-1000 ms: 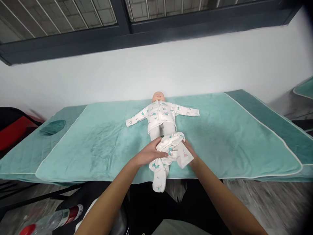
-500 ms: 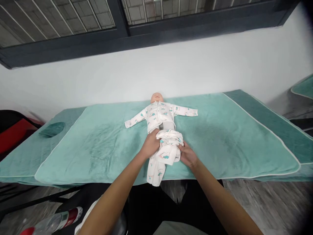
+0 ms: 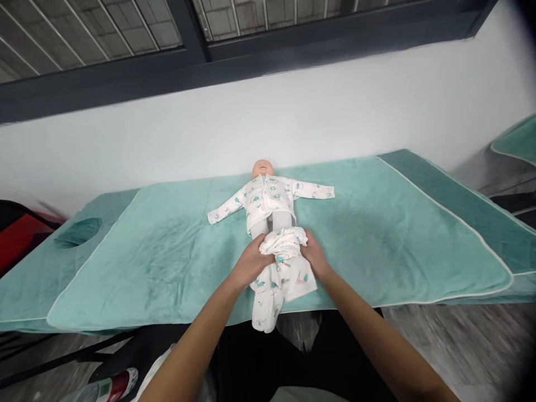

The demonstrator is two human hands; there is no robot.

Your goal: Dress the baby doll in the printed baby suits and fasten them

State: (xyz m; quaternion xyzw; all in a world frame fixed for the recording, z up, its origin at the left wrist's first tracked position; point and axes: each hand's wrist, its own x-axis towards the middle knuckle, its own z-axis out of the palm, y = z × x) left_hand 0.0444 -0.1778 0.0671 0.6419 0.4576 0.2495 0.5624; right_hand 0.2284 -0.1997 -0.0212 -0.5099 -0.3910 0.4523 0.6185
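A baby doll in a white printed top lies on its back on the teal towel, head toward the wall, arms spread. Its grey legs show below the top. Bunched white printed baby trousers sit over the doll's lower legs, one footed leg hanging past the table's front edge. My left hand grips the bunched cloth on its left side. My right hand grips it on the right side. Both hands have fingers closed on the fabric.
The towel covers a long massage table with a face hole at the left end. A white wall and dark window frame stand behind. A bottle with a red label lies on the floor at lower left. Another teal-covered table is at right.
Both hands with the bunched trousers first moved up the doll's legs toward the wall, then sat slightly lower. The camera view drifted a little to the right.
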